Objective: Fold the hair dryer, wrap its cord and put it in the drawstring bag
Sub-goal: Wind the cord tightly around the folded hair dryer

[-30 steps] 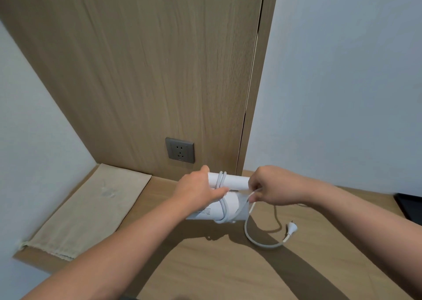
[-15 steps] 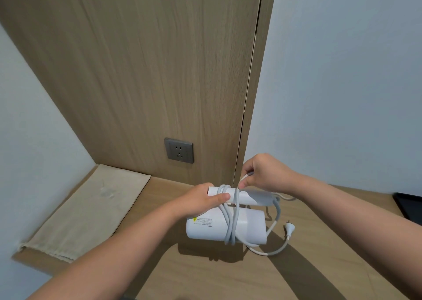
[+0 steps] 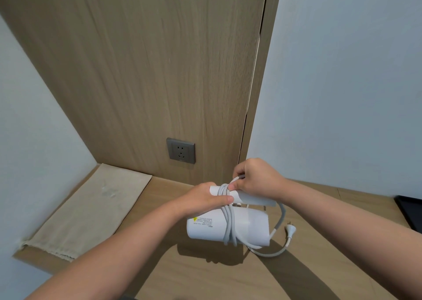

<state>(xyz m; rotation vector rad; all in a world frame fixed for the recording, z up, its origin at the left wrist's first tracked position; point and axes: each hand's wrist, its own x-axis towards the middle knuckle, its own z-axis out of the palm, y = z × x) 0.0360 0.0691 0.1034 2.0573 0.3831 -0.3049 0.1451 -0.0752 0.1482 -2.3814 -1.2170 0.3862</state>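
A white folded hair dryer (image 3: 247,226) is held just above the wooden counter, its handle lying along the top of the body. My left hand (image 3: 202,201) grips its left end, thumb across the cord turns. The white cord (image 3: 228,220) is wound several times around body and handle. My right hand (image 3: 257,180) pinches the cord on top of the handle. A loose loop runs out to the right and ends in the plug (image 3: 291,227), which hangs near the counter. The beige drawstring bag (image 3: 89,210) lies flat at the left end of the counter.
A grey wall socket (image 3: 180,150) sits in the wood panel behind the dryer. A dark flat object (image 3: 411,213) lies at the counter's right edge. White walls close in on both sides. The wooden counter (image 3: 205,277) stretches toward me.
My right hand has carried the cord up over the handle, adding another turn. The dryer's body turned to face me, and the loose loop with the plug grew shorter.
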